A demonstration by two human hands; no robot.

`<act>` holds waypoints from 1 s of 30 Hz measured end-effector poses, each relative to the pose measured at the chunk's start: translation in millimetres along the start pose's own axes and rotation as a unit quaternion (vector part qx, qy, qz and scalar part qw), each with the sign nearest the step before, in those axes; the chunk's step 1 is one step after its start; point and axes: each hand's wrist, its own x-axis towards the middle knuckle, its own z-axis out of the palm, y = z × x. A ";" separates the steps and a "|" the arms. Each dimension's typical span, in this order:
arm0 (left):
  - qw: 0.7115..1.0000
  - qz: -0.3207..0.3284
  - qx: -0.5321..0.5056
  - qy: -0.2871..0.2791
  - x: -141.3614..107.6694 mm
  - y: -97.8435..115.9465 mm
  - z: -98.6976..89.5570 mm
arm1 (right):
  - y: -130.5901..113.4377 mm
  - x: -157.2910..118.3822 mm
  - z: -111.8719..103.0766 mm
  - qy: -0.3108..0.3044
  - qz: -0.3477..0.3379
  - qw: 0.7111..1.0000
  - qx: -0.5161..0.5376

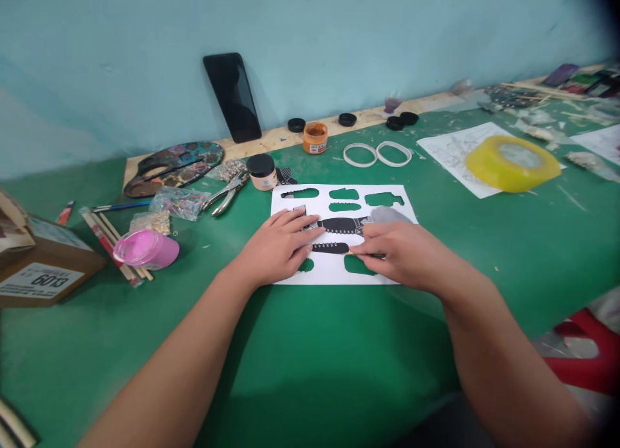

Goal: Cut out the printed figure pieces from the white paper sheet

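A white paper sheet (339, 277) lies on the green table, with several cut-out holes and black printed shapes. Flat on its left part rests my left hand (285, 244), fingers stretched out over the paper. My right hand (400, 251) is closed round a thin tool (375, 255), which looks like a slim craft knife; its tip is too small to make out clearly. That tip meets the right end of the lower black printed shape (332, 248). Just above is a longer black printed shape (341, 225). A grey blurred patch (387, 214) shows behind my right hand.
Behind the paper stand a black-lidded jar (262, 172) and an open orange jar (315, 138). Pliers (227, 193), an open pink paint jar (150, 249) and a cardboard box (48, 254) are leftward. A yellow tape roll (513, 164) lies right; a phone (232, 96) leans on the wall.
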 end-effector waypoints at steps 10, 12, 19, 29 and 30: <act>1.000 0.000 -0.013 0.003 -0.4 -0.7 0.6 | 2.2 -3.0 -1.4 0.015 -0.005 1.000 0.000; 1.000 0.000 -0.013 0.003 -0.4 -0.9 0.9 | 3.2 -3.6 -1.0 0.019 -0.008 1.000 -0.002; 1.000 -0.003 0.004 -0.004 -0.4 0.4 0.0 | 5.7 -5.2 0.1 0.009 0.001 1.000 -0.008; 1.000 -0.004 0.003 -0.003 -0.5 0.0 0.0 | 3.8 -5.2 -2.9 0.004 0.012 1.000 -0.017; 1.000 -0.004 0.002 -0.004 -0.5 0.1 0.0 | 3.8 -5.2 -2.7 0.006 0.010 1.000 -0.018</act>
